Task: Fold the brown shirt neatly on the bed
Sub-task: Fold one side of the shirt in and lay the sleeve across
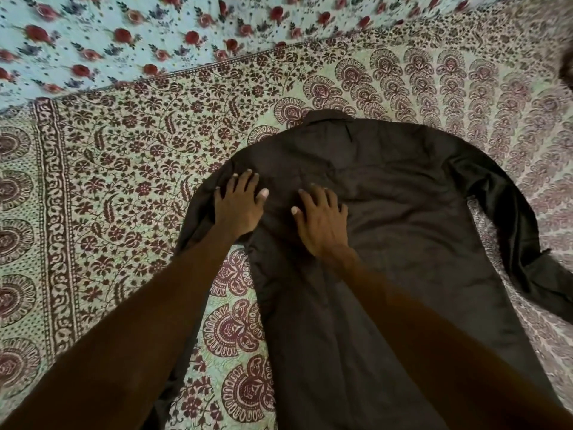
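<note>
We press our left hand [238, 206] and right hand [322, 218] flat, fingers spread wide and holding nothing, on the brown shirt [403, 212] mid-frame on the bed [124, 169].

A block-printed bedcover [130, 156] in cream, with maroon leaves and fan-shaped motifs, spreads over nearly everything in sight. From ten to one o'clock lies a pale blue cloth [130, 29] strewn with red roses, its edge meeting the bedcover along a slanting line.
</note>
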